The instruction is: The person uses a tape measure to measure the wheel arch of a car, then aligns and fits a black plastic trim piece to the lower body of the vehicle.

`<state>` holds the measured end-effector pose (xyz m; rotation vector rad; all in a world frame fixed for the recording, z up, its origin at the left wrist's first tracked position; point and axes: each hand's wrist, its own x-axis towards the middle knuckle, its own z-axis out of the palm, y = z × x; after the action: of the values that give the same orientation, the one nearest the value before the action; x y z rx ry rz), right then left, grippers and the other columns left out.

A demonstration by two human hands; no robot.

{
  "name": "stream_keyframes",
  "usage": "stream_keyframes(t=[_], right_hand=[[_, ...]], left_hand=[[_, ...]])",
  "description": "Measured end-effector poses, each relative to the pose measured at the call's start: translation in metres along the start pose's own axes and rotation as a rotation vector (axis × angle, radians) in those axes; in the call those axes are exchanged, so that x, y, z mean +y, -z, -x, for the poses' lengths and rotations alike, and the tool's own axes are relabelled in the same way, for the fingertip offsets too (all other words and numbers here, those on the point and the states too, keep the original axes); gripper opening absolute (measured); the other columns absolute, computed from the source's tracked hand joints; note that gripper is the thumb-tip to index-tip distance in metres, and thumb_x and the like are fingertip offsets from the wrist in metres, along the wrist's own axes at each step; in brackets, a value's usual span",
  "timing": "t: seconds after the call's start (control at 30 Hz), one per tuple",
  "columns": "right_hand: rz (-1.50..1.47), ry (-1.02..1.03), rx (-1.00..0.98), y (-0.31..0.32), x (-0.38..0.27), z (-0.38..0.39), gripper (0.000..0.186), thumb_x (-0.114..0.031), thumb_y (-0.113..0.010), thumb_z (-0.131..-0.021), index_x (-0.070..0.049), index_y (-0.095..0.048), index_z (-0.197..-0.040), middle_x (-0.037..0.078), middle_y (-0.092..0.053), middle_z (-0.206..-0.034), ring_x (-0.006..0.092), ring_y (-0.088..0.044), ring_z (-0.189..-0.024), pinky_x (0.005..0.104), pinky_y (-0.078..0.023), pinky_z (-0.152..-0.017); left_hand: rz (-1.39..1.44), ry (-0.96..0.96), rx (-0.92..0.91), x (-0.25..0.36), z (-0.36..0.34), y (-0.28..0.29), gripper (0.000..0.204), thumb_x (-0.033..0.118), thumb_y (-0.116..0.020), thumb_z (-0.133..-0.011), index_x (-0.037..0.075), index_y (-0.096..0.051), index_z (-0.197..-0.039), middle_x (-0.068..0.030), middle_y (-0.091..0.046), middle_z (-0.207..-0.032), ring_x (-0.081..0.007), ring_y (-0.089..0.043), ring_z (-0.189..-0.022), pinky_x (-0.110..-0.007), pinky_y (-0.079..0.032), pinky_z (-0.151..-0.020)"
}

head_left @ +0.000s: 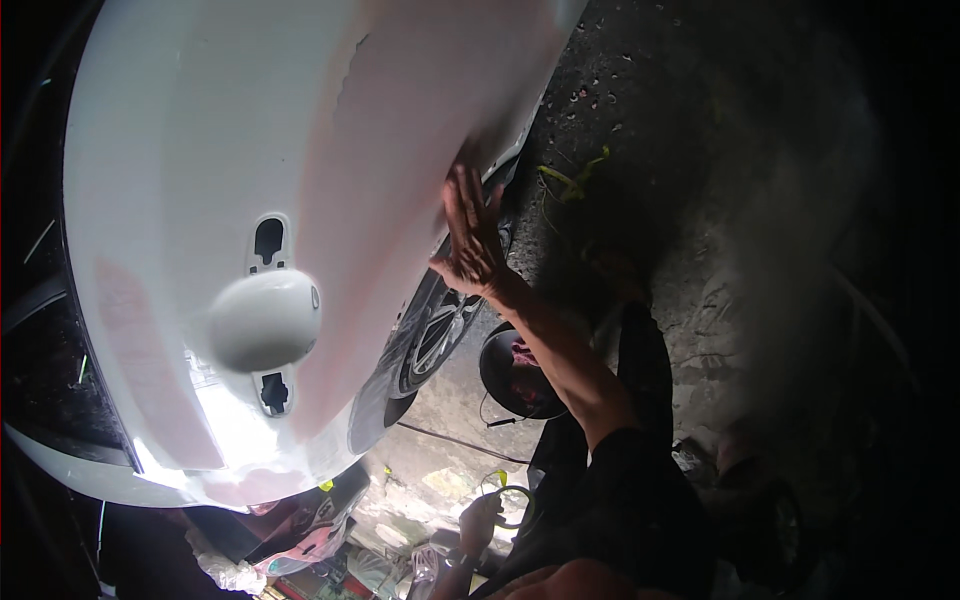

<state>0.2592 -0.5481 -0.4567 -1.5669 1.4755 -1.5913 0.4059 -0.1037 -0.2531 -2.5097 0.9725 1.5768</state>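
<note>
A white car door panel [230, 120] with broad pinkish-grey sanded or filled patches takes up the left of the view. My right hand [472, 235] lies against its lower edge, fingers stretched out, thumb apart, with a dark shadow at the fingertips. The rounded handle recess [265, 320] sits between two dark cut-outs, with no handle fitted. Lower down, my left hand [480, 525] is closed on a roll of yellow-green masking tape [531, 500], whose loose end sticks up. That hand stays apart from the car.
Beneath my right forearm stands a black bucket [495, 375] with a reddish cloth [522, 352] inside. A car wheel [440, 335] lies beyond the panel edge. A thin cable [460, 440] crosses the floor. Yellow tape scraps [575, 185] lie on dark ground. Plastic bags [375, 570] crowd the bottom.
</note>
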Motion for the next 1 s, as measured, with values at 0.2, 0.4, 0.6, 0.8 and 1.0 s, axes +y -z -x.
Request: stream_keyframes(t=[0.2,0.4,0.6,0.8,1.0], right_hand=[[-0.027,0.038,0.095,0.006,-0.004,-0.063,0.099,-0.078,-0.016,-0.091,-0.007,-0.004,-0.158,0.019,-0.004,-0.164,0.0334,-0.001,-0.153,0.0575,0.017,-0.115],[-0.033,-0.032,0.011,-0.003,0.0,-0.01,0.099,-0.078,-0.019,-0.091,-0.007,-0.003,-0.159,0.021,-0.004,-0.164,0.0336,-0.007,-0.152,0.0582,0.017,-0.114],[-0.021,-0.046,-0.032,0.011,-0.009,-0.018,0.098,-0.075,-0.02,-0.093,-0.004,-0.003,-0.158,0.024,-0.003,-0.163,0.0397,-0.008,-0.151,0.0625,0.005,-0.115],[-0.114,0.068,0.056,0.01,-0.018,-0.066,0.096,-0.072,-0.022,-0.095,-0.002,0.002,-0.157,0.027,0.002,-0.162,0.0407,0.001,-0.151,0.0597,0.004,-0.117],[-0.073,-0.017,-0.134,0.01,-0.022,0.002,0.094,-0.069,-0.02,-0.097,-0.001,0.006,-0.156,0.029,0.007,-0.161,0.0423,0.004,-0.151,0.058,0.004,-0.117]], left_hand=[[0.073,0.043,0.002,-0.008,-0.003,-0.002,0.033,0.027,-0.059,-0.1,-0.003,-0.066,-0.111,-0.0114,-0.072,-0.084,-0.0174,-0.071,-0.069,-0.029,-0.056,-0.062],[0.119,0.1,-0.01,-0.014,-0.002,-0.006,0.034,0.028,-0.059,-0.1,-0.003,-0.066,-0.112,-0.0113,-0.072,-0.084,-0.0177,-0.072,-0.07,-0.03,-0.057,-0.063],[0.175,0.051,0.005,-0.001,0.002,-0.003,0.033,0.026,-0.059,-0.099,-0.004,-0.066,-0.112,-0.0113,-0.071,-0.085,-0.0169,-0.071,-0.071,-0.03,-0.058,-0.062],[0.258,0.124,0.031,0.006,0.003,-0.009,0.024,0.014,-0.06,-0.098,-0.004,-0.066,-0.111,-0.0091,-0.07,-0.092,-0.0152,-0.069,-0.077,-0.03,-0.06,-0.063],[0.312,0.084,0.047,-0.007,0.01,-0.024,0.029,0.022,-0.063,-0.098,-0.003,-0.067,-0.112,-0.0098,-0.071,-0.083,-0.0157,-0.07,-0.069,-0.029,-0.056,-0.059]])
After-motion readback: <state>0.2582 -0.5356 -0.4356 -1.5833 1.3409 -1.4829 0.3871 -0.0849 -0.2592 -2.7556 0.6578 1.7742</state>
